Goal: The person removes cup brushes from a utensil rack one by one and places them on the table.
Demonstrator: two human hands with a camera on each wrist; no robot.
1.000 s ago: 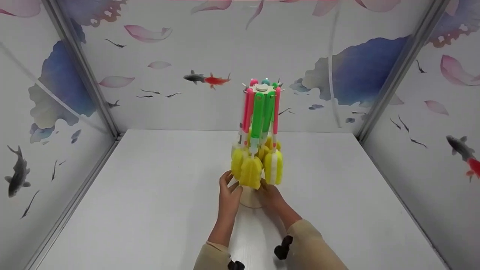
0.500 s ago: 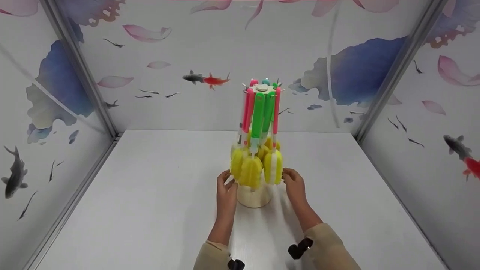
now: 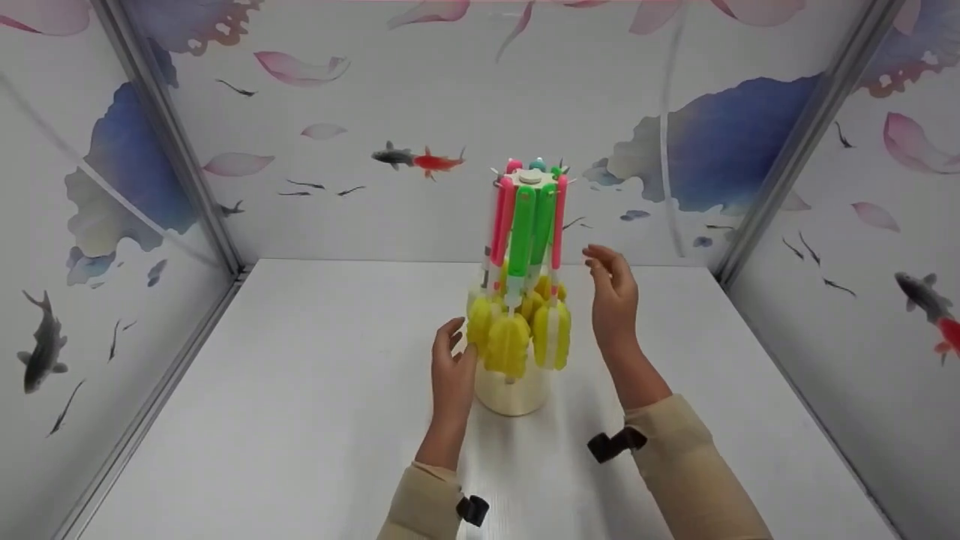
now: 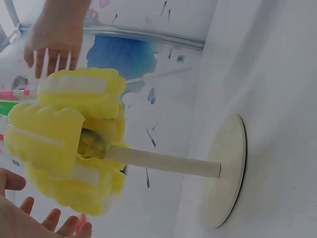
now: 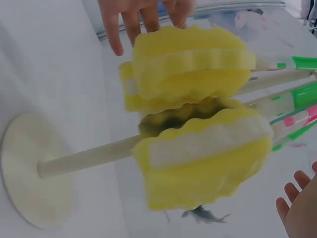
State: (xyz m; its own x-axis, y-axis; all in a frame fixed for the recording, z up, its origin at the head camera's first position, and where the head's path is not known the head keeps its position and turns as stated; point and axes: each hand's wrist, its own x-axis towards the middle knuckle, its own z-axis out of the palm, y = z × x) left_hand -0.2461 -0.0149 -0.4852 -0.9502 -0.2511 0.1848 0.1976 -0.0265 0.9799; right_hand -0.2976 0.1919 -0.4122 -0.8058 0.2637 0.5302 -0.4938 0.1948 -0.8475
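Several sponge bottle brushes point(image 3: 508, 345) with pink and green handles hang sponge-down around a cream-coloured stand. In the left wrist view the stand's pole point(image 4: 168, 162) rises from a round base point(image 4: 223, 183). My left hand point(image 3: 452, 375) is beside the left-hand sponges, fingers loosely bent and holding nothing; whether a fingertip touches a sponge I cannot tell. To the right of the handles, my right hand point(image 3: 615, 304) is raised, apart from the brushes, its fingers relaxed and nothing in them. The far-side brushes are partly hidden behind the front ones.
The stand is on a white tabletop point(image 3: 337, 375). White panels with petals, fish and blue leaf prints enclose it, including the back wall point(image 3: 465, 97). Metal posts point(image 3: 165, 135) mark the corners. Both sleeves carry a black wrist device point(image 3: 616, 444).
My right hand has come out from the stand's base to the right, then risen beside the handles. My left hand has shifted slightly up. The stand and brushes stay put.
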